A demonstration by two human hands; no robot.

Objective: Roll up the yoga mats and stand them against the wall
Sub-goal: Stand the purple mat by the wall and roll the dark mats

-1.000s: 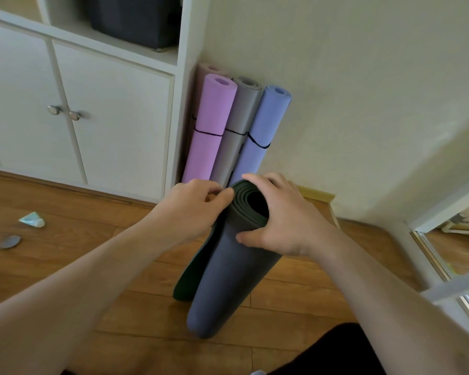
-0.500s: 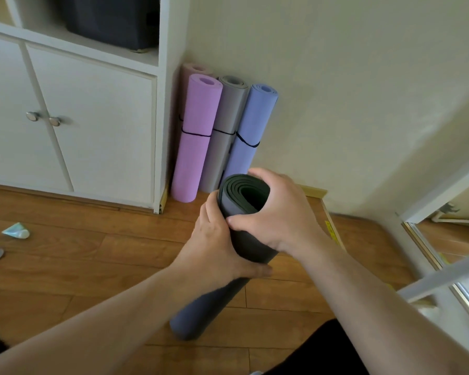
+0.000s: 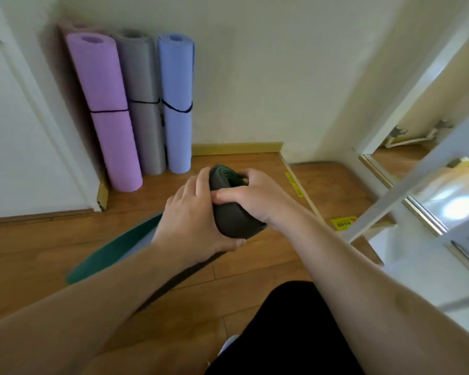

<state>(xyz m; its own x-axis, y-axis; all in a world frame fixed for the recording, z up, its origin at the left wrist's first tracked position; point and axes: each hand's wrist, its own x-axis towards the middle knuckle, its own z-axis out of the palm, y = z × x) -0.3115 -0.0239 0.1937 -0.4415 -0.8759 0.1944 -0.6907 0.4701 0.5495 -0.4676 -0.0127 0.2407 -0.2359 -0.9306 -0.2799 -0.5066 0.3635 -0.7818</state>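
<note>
Right now both the left hand [image 3: 192, 217] and right hand [image 3: 257, 197] curl their fingers tightly round the dark rolled mat [image 3: 233, 215], held above the wooden floor [image 3: 255, 261] near three mats standing against the wall [image 3: 268, 77]

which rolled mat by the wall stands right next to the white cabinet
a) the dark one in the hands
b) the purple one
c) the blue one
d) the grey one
b: the purple mat stands leftmost in the row, beside the white cabinet, with the grey mat and then the blue mat to its right.
</note>
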